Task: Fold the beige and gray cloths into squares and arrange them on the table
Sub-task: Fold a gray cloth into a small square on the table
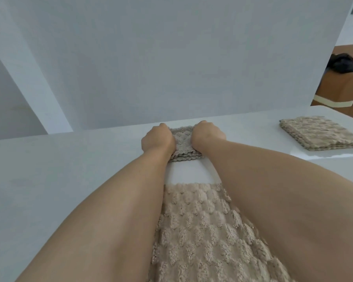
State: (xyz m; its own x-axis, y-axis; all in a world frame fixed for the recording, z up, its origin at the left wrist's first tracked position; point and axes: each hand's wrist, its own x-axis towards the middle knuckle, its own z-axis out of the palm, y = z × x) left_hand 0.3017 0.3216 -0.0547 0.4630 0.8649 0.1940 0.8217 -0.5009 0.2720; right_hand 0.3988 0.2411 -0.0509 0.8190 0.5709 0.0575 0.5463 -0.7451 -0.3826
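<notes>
A small folded gray cloth [182,144] lies near the far edge of the white table [69,169]. My left hand [158,139] grips its left side and my right hand [208,135] grips its right side, fingers curled over the far edge. A beige textured cloth [202,231] lies spread flat close to me, between my forearms. Another beige cloth [320,133], folded into a square, sits at the far right of the table.
A white wall panel [151,68] rises right behind the table's far edge. At the upper right, beyond the table, there is brown furniture [342,92] with a dark object on it.
</notes>
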